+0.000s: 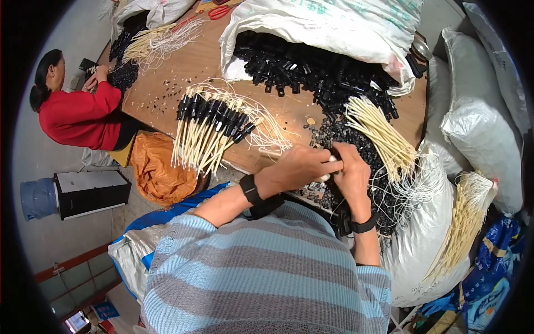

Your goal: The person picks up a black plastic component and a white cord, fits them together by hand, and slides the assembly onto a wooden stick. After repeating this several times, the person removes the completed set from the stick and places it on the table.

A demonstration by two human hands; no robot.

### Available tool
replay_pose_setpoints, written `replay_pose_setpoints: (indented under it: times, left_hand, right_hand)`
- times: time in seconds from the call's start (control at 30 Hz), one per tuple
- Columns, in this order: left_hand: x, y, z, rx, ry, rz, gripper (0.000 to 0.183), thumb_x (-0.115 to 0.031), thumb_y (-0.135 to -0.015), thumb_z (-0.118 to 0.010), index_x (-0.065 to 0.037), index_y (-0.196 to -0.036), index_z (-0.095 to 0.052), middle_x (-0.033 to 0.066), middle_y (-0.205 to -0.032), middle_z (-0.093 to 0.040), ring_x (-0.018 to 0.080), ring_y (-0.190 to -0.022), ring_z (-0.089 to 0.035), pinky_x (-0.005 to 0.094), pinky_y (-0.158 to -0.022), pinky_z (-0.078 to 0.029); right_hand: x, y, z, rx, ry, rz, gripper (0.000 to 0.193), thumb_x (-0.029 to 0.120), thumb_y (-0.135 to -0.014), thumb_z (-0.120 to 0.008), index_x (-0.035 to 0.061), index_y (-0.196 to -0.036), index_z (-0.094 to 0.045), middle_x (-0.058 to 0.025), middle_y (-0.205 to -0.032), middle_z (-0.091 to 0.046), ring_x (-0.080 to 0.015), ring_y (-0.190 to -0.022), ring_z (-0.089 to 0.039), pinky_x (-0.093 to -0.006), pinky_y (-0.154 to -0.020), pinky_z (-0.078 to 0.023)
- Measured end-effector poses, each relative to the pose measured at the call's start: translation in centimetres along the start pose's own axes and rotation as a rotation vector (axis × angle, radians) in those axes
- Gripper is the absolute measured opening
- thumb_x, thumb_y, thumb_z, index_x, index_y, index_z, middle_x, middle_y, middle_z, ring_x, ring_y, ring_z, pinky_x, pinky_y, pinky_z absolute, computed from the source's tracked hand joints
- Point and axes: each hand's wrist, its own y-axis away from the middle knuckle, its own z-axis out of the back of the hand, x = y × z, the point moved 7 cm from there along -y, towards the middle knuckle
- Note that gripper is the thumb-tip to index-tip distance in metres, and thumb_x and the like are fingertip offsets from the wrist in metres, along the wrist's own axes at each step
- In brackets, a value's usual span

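My left hand (298,168) and my right hand (351,171) meet over the table's near edge, fingers closed and pressed together. Something small and whitish shows at the left fingers; what either hand holds is mostly hidden. Small black plastic pieces (347,133) lie heaped just beyond my hands. Right of them rests a bundle of cream-coloured sticks (384,136) with thin white wires trailing from the near end. To the left, a row of cream sticks with black plastic sockets (214,119) lies with its tips over the table edge.
A white woven sack (334,28) spills black sockets (300,69) onto the wooden table (161,94). Red scissors (218,12) lie at the back. A person in red (83,122) works at the far left. An orange bag (158,167) stands below; full sacks (481,117) crowd the right.
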Motion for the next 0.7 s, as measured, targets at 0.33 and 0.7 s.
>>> replay_pose_setpoints:
  times: [0.33,0.7]
  left_hand:
    - [8.7,3.2,-5.1,-0.058,1.263,0.707,0.029,-0.012,-0.085,-0.059,-0.001,-0.111,-0.064,-0.0005,-0.071,-0.065,0.0053,-0.060,-0.056,0.0236,-0.055,-0.046]
    - [6.7,2.2,-1.1,-0.286,0.381,0.377,0.036,0.004,-0.072,-0.060,-0.003,-0.106,-0.063,0.0128,-0.095,-0.068,0.0255,-0.090,-0.066,0.0344,-0.079,-0.051]
  right_hand:
    - [2.1,0.0,-1.1,0.118,-0.392,0.078,0.014,0.017,-0.084,-0.070,0.0055,-0.090,-0.065,-0.0081,-0.075,-0.065,-0.0179,-0.052,-0.059,-0.0297,-0.047,-0.044]
    - [1.2,0.5,-1.2,-0.063,-0.083,-0.036,0.013,0.010,-0.081,-0.067,0.0060,-0.093,-0.071,-0.0136,-0.077,-0.068,-0.0276,-0.060,-0.066,-0.0332,-0.053,-0.050]
